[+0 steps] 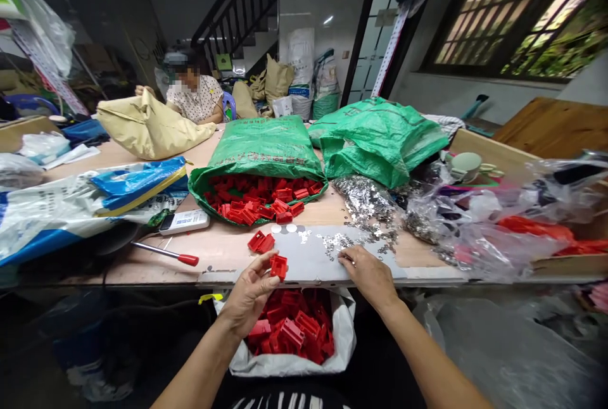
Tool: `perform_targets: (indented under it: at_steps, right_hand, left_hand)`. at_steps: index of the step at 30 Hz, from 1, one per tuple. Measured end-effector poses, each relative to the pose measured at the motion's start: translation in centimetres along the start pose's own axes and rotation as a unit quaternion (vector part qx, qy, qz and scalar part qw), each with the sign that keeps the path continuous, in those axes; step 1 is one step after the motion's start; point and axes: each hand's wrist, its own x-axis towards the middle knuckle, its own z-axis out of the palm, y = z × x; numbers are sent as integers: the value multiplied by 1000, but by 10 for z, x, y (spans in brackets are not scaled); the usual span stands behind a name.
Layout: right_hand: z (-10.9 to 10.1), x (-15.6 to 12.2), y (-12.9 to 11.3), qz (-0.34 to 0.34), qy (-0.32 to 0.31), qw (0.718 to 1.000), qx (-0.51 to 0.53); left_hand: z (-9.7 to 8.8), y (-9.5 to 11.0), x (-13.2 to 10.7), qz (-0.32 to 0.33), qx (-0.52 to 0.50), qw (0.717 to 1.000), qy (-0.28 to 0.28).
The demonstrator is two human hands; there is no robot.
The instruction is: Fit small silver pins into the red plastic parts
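Observation:
My left hand (249, 292) pinches a small red plastic part (278, 266) at the table's front edge, above a white bag (289, 361) filled with more red parts. My right hand (368, 273) rests on a pale sheet (313, 260), fingertips pinched at a scatter of small silver metal pieces (335, 244); what the fingers hold is too small to name. Two loose red parts (261, 242) lie just beyond my left hand. A green sack (259, 149) spills several red parts (259, 197) onto the table.
A second green sack (377, 137) and a heap of silver pieces (365, 200) lie at right. Clear plastic bags (494, 225) crowd the right edge. A red-handled tool (166, 252) and white remote (184, 221) lie at left. Another person (194, 95) sits behind a tan sack (147, 127).

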Motion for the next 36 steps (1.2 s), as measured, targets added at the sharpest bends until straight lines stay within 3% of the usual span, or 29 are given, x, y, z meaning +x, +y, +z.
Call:
perform_targets:
  at_steps: [5,9,14,18,25,31,36]
  right_hand:
    - [-3,-1,6,-30,22,999,23]
    - [-5,-4,7,0,21,987,157]
    - [-15,-11,-15,-29,-2,928,370]
    - [-28,-20,-41,-51,-17,891,451]
    - [-47,-28,-71,-157,-6,899,409]
    - [-47,-24,-72,-286,-2,891,353]
    - [-47,-25,-69,-314,-21,894,320]
  left_hand:
    - [7,-3,-6,-38,-49,997,-49]
    - [14,-2,-12,-61,-47,996,-53]
    - [18,-5,-15,-84,-20,995,-54]
    - [18,-9,-15,-89,-14,994,-60]
    - [21,-11,-20,-87,-1,994,-69]
    - [25,-6,-25,-85,16,991,-99]
    - [25,-8,-26,-87,28,988,-124]
